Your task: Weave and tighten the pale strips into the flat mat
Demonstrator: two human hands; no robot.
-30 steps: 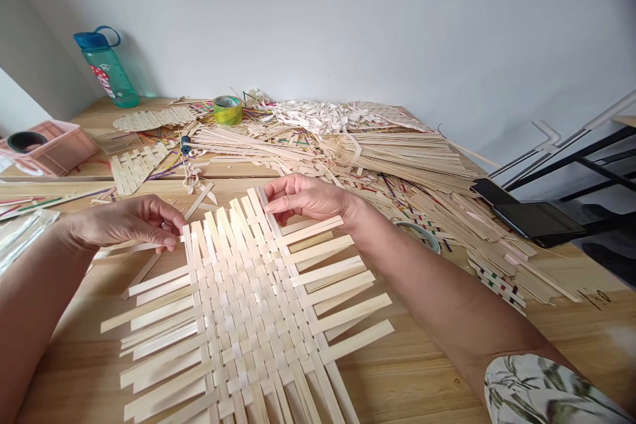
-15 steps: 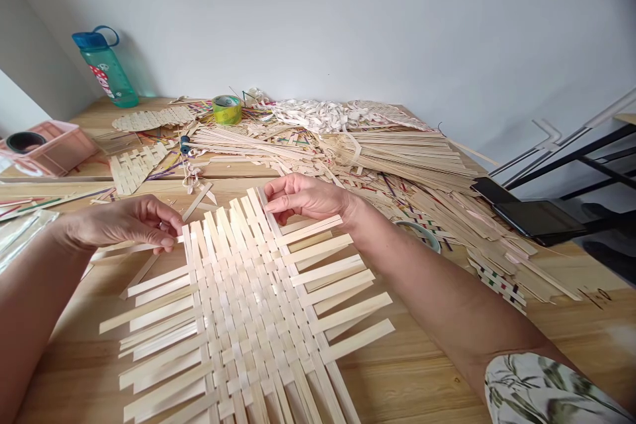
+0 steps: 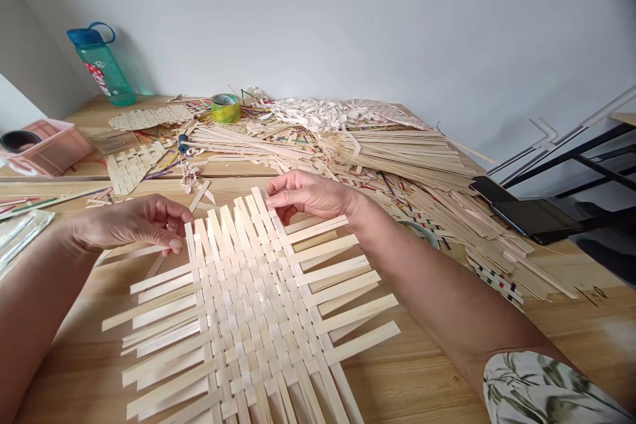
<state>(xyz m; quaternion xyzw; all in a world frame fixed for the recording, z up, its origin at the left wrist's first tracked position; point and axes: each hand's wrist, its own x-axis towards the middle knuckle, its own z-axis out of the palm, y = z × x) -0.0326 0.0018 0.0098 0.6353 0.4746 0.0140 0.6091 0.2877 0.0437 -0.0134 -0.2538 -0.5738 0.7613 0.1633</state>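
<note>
Fingers of the left hand (image 3: 132,225) and right hand (image 3: 311,195) touch woven bamboo strips (image 3: 248,298).

Bright, even light, soft shadows

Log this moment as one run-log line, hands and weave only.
Left hand: at edge of woven bamboo-strip mat | Right hand: on mat's far edge | Mat: flat on wooden table

Standing near the wall on the wooden surface (image 3: 387,377), a teal water bottle (image 3: 102,66); sitting among loose bamboo strips (image 3: 397,159), a yellow-green tape roll (image 3: 225,108); resting at far left, a pink plastic basket (image 3: 47,154); lying at right, a black tablet (image 3: 534,218).
</note>
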